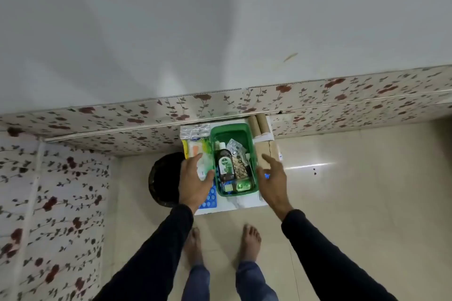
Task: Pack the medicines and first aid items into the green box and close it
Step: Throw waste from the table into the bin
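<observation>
The green box (231, 129) stands open on a small white table (244, 204) against the wall. Inside lie a brown antiseptic bottle (225, 164), silver blister strips (235, 148) and small packs at the near end. My left hand (194, 182) hovers at the box's left side with fingers spread, over a clear, green-tinted piece that may be the lid (206, 161); it does not look gripped. My right hand (271, 178) is at the box's right side, fingers apart and empty.
A foil pack (194, 131) and an orange-and-white packet (195, 148) lie left of the box. Brown rolls (258, 123) and a tan sheet (265, 148) sit on the right, a blue tablet tray (208, 199) at the front left. A dark bin (165, 178) stands beside the table.
</observation>
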